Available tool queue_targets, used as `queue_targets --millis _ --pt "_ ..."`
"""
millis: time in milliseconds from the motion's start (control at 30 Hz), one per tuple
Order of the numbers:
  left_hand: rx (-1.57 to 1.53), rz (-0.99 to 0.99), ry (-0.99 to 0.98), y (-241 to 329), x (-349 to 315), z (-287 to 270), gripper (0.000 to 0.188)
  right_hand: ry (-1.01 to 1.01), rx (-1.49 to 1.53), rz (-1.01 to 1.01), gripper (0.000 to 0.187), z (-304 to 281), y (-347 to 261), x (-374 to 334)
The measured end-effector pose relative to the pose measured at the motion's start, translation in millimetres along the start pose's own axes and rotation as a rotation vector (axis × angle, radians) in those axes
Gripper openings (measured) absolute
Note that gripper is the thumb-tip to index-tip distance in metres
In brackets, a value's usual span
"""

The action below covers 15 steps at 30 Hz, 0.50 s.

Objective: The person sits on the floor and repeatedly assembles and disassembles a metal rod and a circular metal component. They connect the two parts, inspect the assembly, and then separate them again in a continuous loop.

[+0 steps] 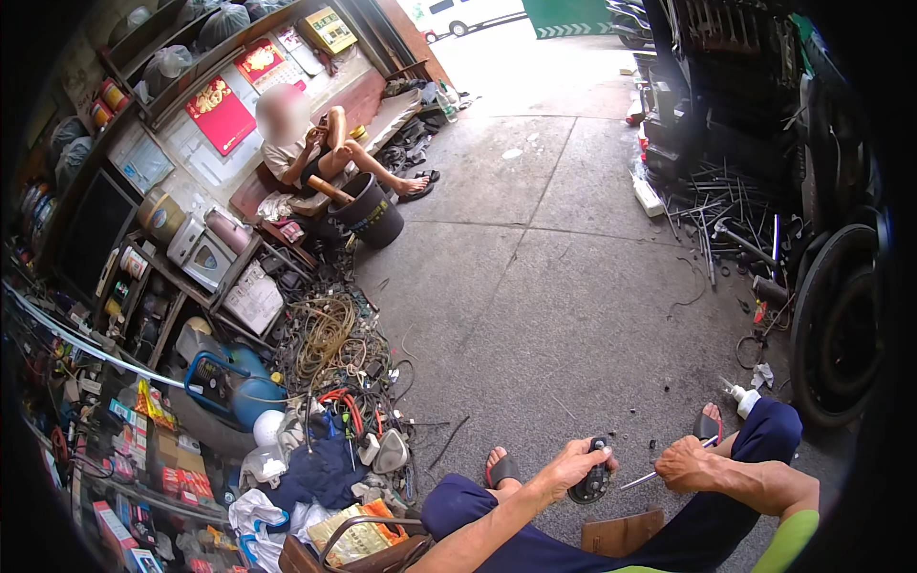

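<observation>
My left hand point(575, 464) is closed round a small black part point(589, 485) with a rounded lower end and several round marks or holes in its face. I cannot make out its kind. Just to the right, my right hand point(690, 464) is wrapped in a fist round a thin metal rod point(638, 480). The rod's tip points down and left at the black part, with a small gap between them. Fingers cover the rod's middle, and a short bright piece shows above the fist. Both hands are over the floor between my knees.
A wooden stool point(621, 533) is between my legs. A white bottle point(743, 399) stands by my right knee, near a tyre point(841, 325). Metal tools point(731, 205) lie beyond. At left are tangled cables point(330, 334) and a blue compressor point(250, 382). Another person sits behind a black bucket point(373, 224).
</observation>
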<state>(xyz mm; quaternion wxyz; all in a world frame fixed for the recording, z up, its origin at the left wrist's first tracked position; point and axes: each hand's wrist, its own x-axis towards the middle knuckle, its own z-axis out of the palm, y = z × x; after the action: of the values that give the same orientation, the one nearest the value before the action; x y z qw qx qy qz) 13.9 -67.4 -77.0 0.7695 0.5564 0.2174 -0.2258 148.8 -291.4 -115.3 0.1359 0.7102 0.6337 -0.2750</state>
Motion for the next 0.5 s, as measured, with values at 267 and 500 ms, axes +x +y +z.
queue_targets --millis 267,500 --pt "0.05 -0.008 0.017 -4.3 4.9 -0.6 0.028 -0.062 0.013 -0.011 0.017 -4.4 -1.7 -0.8" --pt "-0.03 0.076 0.118 0.9 0.4 3.4 0.027 -0.086 0.011 0.045 0.018 -19.8 -5.5 -8.4"
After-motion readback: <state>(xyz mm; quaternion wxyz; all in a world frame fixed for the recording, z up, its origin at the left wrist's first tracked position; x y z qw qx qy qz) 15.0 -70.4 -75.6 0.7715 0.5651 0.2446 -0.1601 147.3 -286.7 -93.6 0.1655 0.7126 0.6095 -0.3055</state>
